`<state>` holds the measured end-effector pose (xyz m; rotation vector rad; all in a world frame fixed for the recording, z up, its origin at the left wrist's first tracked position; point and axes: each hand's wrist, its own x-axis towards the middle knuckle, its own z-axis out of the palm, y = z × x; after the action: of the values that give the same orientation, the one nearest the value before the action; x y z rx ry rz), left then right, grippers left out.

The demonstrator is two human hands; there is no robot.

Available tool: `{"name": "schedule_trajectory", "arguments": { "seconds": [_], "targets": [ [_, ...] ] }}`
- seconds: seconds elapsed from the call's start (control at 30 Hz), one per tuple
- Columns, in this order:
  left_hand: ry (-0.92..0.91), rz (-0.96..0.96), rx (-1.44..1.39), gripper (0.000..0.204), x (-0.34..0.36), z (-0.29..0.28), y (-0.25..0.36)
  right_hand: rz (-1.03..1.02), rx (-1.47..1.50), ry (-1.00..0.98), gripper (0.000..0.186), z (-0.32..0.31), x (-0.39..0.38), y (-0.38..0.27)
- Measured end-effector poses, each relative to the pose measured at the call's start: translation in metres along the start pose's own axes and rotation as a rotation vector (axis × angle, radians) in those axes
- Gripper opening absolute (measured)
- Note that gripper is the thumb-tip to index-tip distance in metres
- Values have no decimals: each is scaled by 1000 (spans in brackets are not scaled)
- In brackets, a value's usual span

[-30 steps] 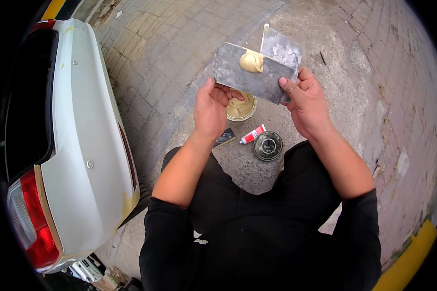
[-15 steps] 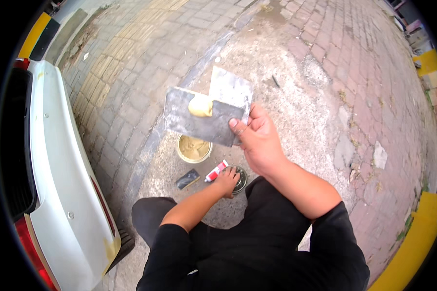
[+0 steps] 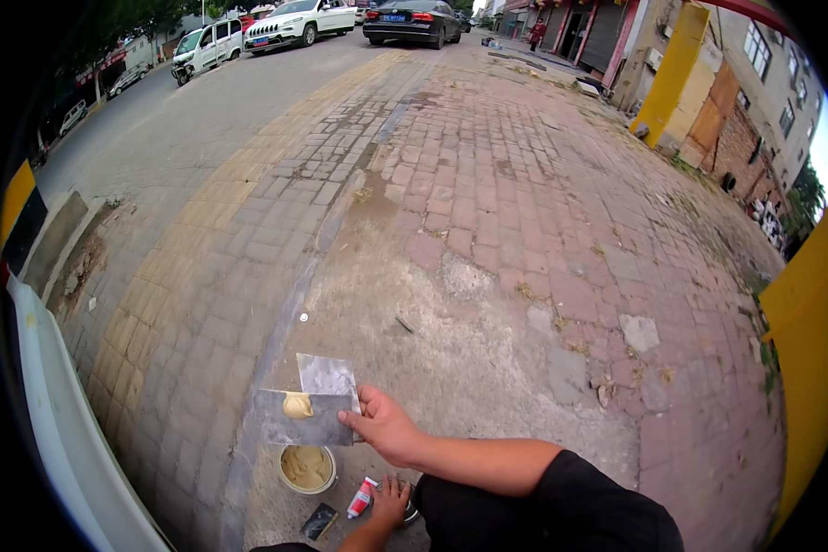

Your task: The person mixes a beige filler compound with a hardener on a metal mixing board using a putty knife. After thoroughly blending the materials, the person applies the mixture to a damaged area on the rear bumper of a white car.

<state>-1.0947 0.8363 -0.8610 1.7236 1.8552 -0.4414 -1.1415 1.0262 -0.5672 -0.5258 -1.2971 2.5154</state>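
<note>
My right hand [image 3: 388,429] pinches two flat metal putty spreaders, thumb on top. The nearer, darker spreader [image 3: 327,425] carries a dollop of pale yellow putty [image 3: 297,406]; the shinier spreader [image 3: 327,373] sticks out behind it. Just below them on the ground stands an uncovered tub of tan putty [image 3: 307,468]. Low in the picture, my left hand [image 3: 391,501] reaches down with its fingers spread, beside a red and white tube [image 3: 362,498]. It lies against a round dark tin or lid [image 3: 411,508], partly hidden by the hand and my leg.
A dark rectangular block [image 3: 319,522] lies left of the tube. The white car body [image 3: 64,414] runs along the left edge. Yellow posts [image 3: 805,322] stand at right. Brick paving [image 3: 524,184] stretches ahead to parked cars [image 3: 412,20] and a distant person [image 3: 536,35].
The view has tilted up, bringing the street and parked cars in. The right hand still holds both spreaders, and the left hand stays low beside the tube.
</note>
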Motion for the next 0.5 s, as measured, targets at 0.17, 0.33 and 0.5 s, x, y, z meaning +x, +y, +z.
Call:
{"name": "schedule_trajectory", "arguments": {
  "seconds": [0.17,0.33,0.5],
  "targets": [
    [22,-69,-142,118,-3,-4,1,18,16,-35,30,15,-5,-13],
    [206,-146,-279,113,15,-13,-5,5,0,-19,29,19,1,-4],
    [449,63,-304,106,9,-74,-42,-65,40,-40,32,28,3,0]
  ]
}}
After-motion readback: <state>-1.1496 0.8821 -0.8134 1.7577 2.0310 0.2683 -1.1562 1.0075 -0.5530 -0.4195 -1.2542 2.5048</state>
